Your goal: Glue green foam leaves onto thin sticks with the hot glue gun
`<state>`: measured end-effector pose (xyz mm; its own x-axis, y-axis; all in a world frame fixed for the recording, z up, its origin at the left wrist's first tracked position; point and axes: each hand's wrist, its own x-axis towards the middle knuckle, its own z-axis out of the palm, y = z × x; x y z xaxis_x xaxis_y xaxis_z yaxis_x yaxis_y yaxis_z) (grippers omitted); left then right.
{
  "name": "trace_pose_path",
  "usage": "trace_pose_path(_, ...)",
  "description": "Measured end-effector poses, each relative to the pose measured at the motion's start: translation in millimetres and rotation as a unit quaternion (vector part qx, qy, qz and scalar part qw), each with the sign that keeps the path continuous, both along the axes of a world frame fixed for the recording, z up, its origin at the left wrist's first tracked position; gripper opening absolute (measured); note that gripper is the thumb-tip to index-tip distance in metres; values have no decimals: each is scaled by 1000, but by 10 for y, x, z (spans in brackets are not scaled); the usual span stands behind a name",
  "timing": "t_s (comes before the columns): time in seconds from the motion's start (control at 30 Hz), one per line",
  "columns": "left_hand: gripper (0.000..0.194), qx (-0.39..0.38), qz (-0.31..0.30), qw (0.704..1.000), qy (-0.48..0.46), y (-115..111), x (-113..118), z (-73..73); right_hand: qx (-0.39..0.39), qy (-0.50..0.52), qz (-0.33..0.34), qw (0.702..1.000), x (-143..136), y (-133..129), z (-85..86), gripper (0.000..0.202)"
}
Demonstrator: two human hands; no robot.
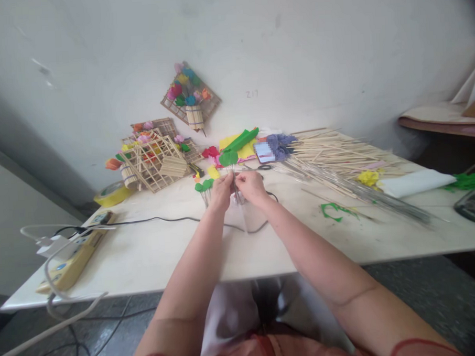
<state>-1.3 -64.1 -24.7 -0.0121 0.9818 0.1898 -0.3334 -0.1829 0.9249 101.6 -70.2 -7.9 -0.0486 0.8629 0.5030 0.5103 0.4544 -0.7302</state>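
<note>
Near the middle of the white table (146,255), my left hand (222,190) is closed around thin wire stems (237,195) topped by a green paper piece (229,158). My right hand (250,185) pinches at the same stems, close beside the left fingers. Just left of my left hand, several small green paper heads (203,185) stand on thin stems. Behind the hands lie a rolled green paper (241,140), yellow paper (228,141) and a yellow scrap (213,172).
A power strip (76,261) with cables and yellow tape (114,194) are at left, beside lattice panels (153,158). Wooden sticks (338,152), grey wires (352,186), a phone (264,152) and green scraps (333,211) lie right. A flower panel (192,98) is against the wall.
</note>
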Motion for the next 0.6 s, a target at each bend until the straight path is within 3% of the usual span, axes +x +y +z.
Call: trace_pose_path(0.6,41,82,69,992,74,-98,86,30,18,-123,-72,990,-55,-131,66,25)
